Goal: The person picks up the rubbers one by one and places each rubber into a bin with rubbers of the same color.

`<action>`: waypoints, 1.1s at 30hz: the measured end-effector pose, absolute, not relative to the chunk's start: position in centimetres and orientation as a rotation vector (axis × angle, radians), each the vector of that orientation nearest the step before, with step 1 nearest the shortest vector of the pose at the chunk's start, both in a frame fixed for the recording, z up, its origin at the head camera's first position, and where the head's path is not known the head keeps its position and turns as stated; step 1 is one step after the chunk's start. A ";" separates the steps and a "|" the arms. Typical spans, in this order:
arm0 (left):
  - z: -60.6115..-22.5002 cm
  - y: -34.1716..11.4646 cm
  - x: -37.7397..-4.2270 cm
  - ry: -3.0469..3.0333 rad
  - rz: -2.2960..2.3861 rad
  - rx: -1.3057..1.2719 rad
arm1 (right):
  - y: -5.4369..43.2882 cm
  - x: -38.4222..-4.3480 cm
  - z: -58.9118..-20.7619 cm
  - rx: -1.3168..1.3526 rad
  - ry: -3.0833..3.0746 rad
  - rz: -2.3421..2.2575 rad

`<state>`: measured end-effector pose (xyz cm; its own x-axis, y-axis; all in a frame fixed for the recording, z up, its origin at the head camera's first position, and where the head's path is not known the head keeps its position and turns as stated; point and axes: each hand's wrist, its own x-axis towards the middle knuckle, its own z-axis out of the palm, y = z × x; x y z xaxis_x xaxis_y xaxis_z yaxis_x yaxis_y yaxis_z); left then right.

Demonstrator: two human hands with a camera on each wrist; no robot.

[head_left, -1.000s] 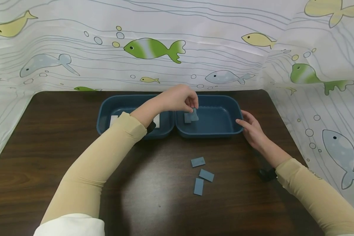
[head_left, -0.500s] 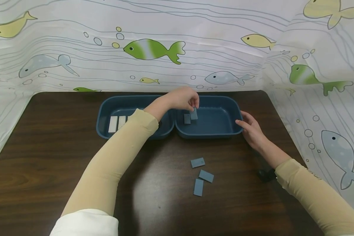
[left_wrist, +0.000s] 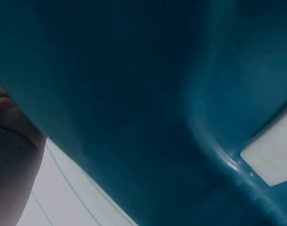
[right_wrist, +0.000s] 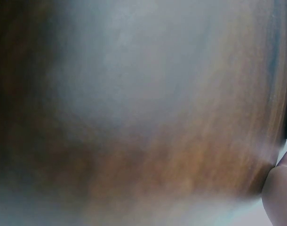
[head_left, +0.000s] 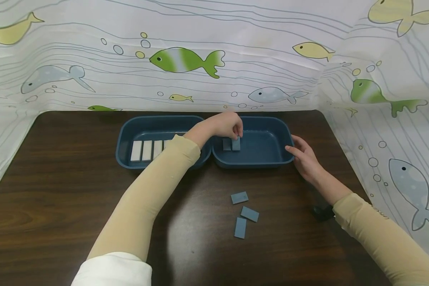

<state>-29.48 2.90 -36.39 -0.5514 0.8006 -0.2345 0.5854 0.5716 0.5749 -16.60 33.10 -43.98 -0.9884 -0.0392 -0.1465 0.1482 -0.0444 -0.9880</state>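
Note:
My left hand (head_left: 228,125) reaches over into the right blue bin (head_left: 261,162) and pinches a blue-grey rectangular tile (head_left: 236,144) by its far end. The tile lies beside another blue-grey tile (head_left: 227,144) near the bin's left wall. With the thumb over the rim and the fingers outside, my right hand (head_left: 305,158) holds the right end of that bin. In the left wrist view, only part of the left hand (left_wrist: 14,160) shows beyond a blue bin wall. A sliver of the right hand (right_wrist: 280,190) appears in the blurred right wrist view.
Adjoining on the left is another blue bin (head_left: 128,164), with several white blocks (head_left: 147,150) in a row, partly behind my left forearm. Three blue-grey tiles (head_left: 250,213) lie loose on the dark wooden table (head_left: 57,190). A fish-printed sheet (head_left: 271,51) lines the back and side.
My left hand has shifted slightly right and toward me, bringing its tile down flat beside the other one. The left forearm has swung right, uncovering more white blocks. My right hand stays put.

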 end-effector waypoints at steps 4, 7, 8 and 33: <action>-36.7 3.0 -29.4 2.332 0.596 1.091 | 33.1 -16.6 -44.0 0.105 2.059 -2.198; -37.0 3.1 -29.5 2.336 0.598 1.076 | 33.0 -16.6 -44.0 0.109 2.050 -2.207; -37.1 3.1 -29.6 2.338 0.599 1.072 | 33.0 -16.6 -44.0 0.112 2.049 -2.208; -38.5 3.7 -29.6 2.428 0.376 1.090 | 33.0 -16.6 -43.8 0.116 2.038 -2.214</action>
<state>-29.56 3.72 -38.49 -0.5865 0.7569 -0.2883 0.6343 0.6506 0.4177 -16.58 32.98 -43.84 -0.9886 -0.0437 -0.1443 0.1474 -0.0794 -0.9859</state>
